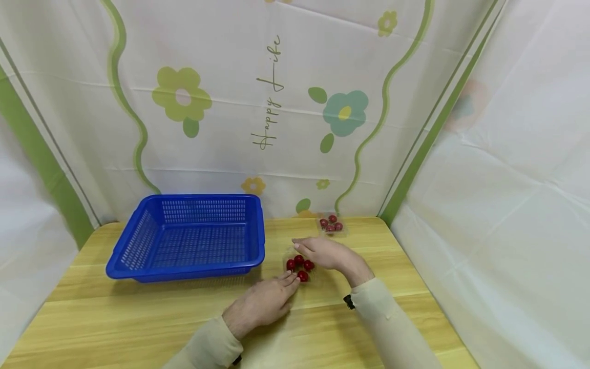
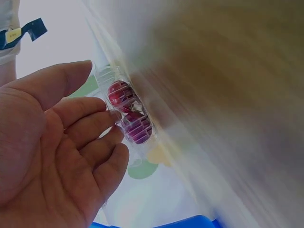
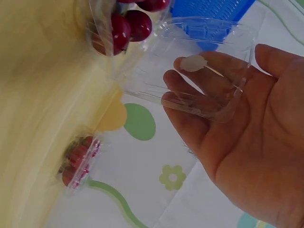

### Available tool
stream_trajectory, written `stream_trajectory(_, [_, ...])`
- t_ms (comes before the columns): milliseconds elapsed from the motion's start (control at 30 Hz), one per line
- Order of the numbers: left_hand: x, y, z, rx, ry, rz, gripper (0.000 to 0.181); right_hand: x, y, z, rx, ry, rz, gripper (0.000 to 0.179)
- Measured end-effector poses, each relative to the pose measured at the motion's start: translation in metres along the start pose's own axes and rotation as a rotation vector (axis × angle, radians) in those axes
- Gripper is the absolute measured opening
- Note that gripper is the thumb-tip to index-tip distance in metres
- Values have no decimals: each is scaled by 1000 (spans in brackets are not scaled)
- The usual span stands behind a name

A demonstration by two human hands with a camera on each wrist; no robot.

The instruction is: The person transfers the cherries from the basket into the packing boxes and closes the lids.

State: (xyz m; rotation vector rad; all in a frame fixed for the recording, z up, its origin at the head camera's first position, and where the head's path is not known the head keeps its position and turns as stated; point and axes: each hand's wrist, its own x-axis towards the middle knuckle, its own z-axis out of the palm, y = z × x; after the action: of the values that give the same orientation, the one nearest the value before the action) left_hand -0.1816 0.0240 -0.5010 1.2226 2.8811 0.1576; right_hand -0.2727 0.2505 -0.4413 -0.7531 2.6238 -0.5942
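A clear plastic clamshell box (image 3: 100, 23) stands on the table with several dark red cherries (image 1: 299, 260) in it. Its hinged lid (image 3: 147, 78) is raised, as the right wrist view shows. My right hand (image 1: 326, 253) is at the far right side of the box, its fingers extended behind the transparent lid and touching it. On the near left side, my left hand (image 1: 266, 301) rests its fingertips against the box wall, fingers loosely bent and thumb apart in the left wrist view. Neither hand grips a cherry.
A large blue plastic basket (image 1: 184, 274) stands to the left on the wooden table (image 1: 152, 318). A second clear box of cherries (image 1: 332, 225) sits at the back edge, right of the hands. White patterned cloth (image 1: 221, 143) hangs behind and at both sides.
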Motion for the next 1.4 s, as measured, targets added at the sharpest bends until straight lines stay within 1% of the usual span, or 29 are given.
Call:
stream_trajectory(167, [-1, -2, -1, -18, -14, 12, 63, -1, 3, 8, 2, -30, -6, 62])
stream_trajectory(300, [-5, -5, -4, -34, -9, 12, 63, 0, 6, 13, -1, -39, -17, 65])
stream_trajectory(500, [-14, -8, -8, -32, 4, 32, 60, -2, 9, 18, -55, -31, -43, 66])
stream_trajectory(633, [-21, -11, -10, -50, 7, 37, 59, -5, 10, 21, -91, -37, -33, 69])
stream_trajectory(733, [-25, -15, -11, -90, 10, 19, 58, -7, 10, 24, -106, -43, -16, 72])
stream_trajectory(833, [-29, -18, -13, -132, 26, -17, 55, -8, 11, 27, -127, -48, -1, 78])
stream_trajectory(933, [-30, -21, -15, -201, 52, -63, 52, -8, 11, 31, -158, -52, 14, 82])
stream_trajectory(1033, [-27, -23, -16, -283, 92, -91, 48, -8, 11, 34, -192, -49, 26, 83])
stream_trajectory(1133, [-20, -24, -15, -366, 145, -108, 32, -7, 11, 36, -215, -33, 16, 82])
stream_trajectory(1200, [-14, -24, -14, -420, 170, -129, 22, -7, 10, 37, -223, -24, 8, 82])
stream_trajectory(1267, [-8, -23, -11, -476, 179, -160, 14, -7, 11, 37, -226, -18, -1, 81])
stream_trajectory(1333, [-3, -22, -9, -520, 174, -193, 9, -7, 11, 38, -229, -11, -10, 82])
stream_trajectory(1400, [2, -21, -6, -546, 162, -219, 10, -7, 11, 37, -235, -1, -21, 82])
